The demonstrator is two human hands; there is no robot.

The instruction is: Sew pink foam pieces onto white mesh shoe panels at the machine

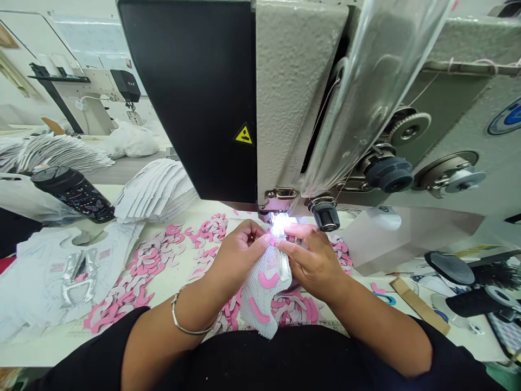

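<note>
Under the sewing machine head (280,203), a white mesh shoe upper (260,296) lies beneath the bright needle lamp. Curved pink patches (259,310) sit on its surface, along with silver trim. My left hand (238,252) is closed in a pinch at the upper's edge, thumb tip beside a small bit of pink close to the needle. From the other side, my right hand (313,258) grips the same upper, its index finger and thumb close to the presser foot. Glare hides the needle and the exact contact of the fingertips.
Loose pink curved pieces (146,260) are scattered over the table around the upper. Stacked white uppers (154,190) and a dark patterned bottle (75,193) stand left, with more uppers (65,277) nearer. A second sewing machine (95,92) is behind. Scissors-like blue item (386,298) lies right.
</note>
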